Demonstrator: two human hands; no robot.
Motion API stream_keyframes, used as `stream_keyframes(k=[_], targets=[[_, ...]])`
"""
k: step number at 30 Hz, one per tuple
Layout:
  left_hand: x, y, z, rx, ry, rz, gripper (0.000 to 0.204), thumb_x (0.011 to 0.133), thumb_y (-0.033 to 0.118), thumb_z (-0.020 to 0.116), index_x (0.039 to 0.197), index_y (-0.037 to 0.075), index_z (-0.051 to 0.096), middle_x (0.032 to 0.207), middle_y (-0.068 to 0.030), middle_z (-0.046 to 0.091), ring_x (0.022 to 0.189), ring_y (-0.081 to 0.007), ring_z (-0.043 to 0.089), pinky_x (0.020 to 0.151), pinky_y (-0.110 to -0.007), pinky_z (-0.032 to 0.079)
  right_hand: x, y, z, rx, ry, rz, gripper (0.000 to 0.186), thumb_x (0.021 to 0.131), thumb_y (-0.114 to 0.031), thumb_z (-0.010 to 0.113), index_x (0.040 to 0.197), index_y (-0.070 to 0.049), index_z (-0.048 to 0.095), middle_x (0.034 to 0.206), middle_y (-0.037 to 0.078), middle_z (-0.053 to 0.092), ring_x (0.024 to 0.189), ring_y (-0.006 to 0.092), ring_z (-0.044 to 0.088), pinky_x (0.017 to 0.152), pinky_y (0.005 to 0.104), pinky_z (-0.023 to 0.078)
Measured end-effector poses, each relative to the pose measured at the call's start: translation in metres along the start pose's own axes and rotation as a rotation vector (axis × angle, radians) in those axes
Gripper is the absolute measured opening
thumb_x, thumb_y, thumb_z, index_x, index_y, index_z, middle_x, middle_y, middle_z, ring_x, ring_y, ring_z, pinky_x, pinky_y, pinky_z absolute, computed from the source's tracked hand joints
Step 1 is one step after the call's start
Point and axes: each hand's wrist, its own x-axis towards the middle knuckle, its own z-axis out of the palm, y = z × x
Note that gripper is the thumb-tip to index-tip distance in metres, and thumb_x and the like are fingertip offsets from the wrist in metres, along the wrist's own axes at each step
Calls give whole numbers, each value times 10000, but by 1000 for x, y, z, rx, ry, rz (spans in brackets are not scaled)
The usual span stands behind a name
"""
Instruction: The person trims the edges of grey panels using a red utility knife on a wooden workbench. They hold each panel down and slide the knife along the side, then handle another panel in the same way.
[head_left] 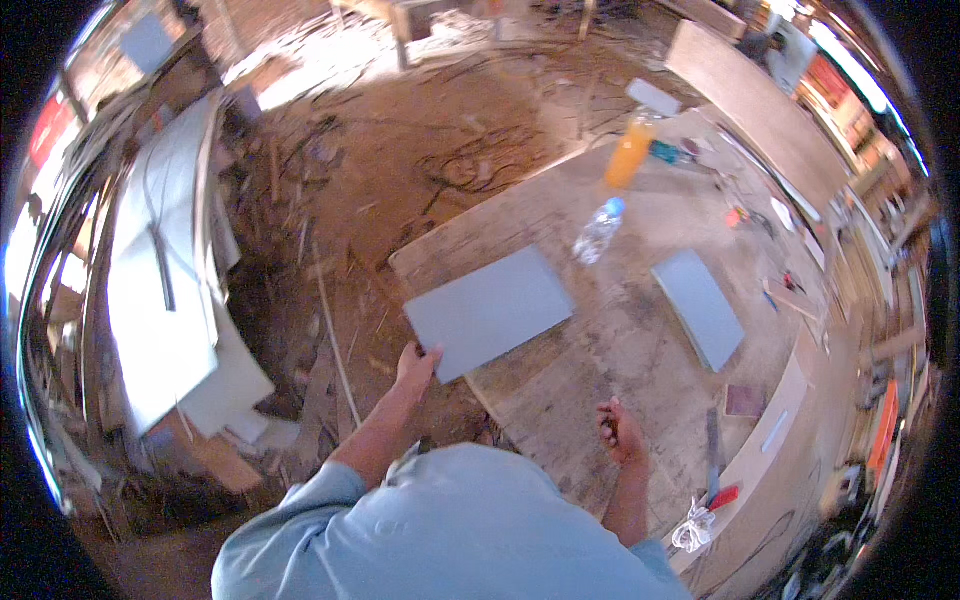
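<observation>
"Head view, and we're live: the left hand point(418, 366) grips the left end of a grey board point(490, 312), out past the left edge of the table point(560, 400), close to the far-left corner!"

"And the right hand point(622, 432)?"

"Well apart from the board, over the nearer part of the table, fingers curled. Whether they hold anything small, I can't tell."

"So it's a one-handed hold on a wide, flat piece. How do you play it?"

"I'd bring that free hand to the opposite end. A single grip at one end probably lets the board tip or swing; two holds should keep it level."

"Is it resting on the table, or held above?"

"Can't say from this angle. Either way, thumb on top, fingers beneath, and no rushing the turn."

"Mind the clear bottle point(598, 235), just beyond the right end!"

"Good shout, one careless sweep could topple it. The second board point(700, 308) lies toward the table's right edge, so I'd guard its corners too."
</observation>
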Motion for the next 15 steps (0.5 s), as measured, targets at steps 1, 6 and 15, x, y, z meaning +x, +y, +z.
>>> stream_keyframes(k=[1, 6, 15], targets=[[3, -2, -11, -3, -18, 60, 468, 945, 213, 729, 1281, -42, 526, 1141, -131, 673, 1000, -236, 650, 873, -384, 534, -6, 22, 15, 19, 7, -7, 428, 1014, -488, 578, 1036, -66, 650, 733, 7, 603, 483, 68, 461, 381, 205, 312], [-18, 22, -45, -353, -219, 109, 497, 991, 139, 665, 1386, -13, 403, 1292, -143, 598, 1149, -223, 592, 917, -394, 524, -53, 90, 92, 224, -101, 105, 413, 1012, -479, 584, 1124, -84, 630, 756, 6, 588, 509, 70, 454, 400, 213, 309], [-99, 30, -52, -106, -722, -47, 460, 1005, 189, 640, 1394, 28, 454, 1247, -85, 635, 1117, -200, 621, 920, -353, 532, -145, 145, 115, 660, -158, -365, 614, 975, -506, 624, 1435, -128, 472, 1362, 66, 565, 1290, 256, 500, 1041, 477, 442]])
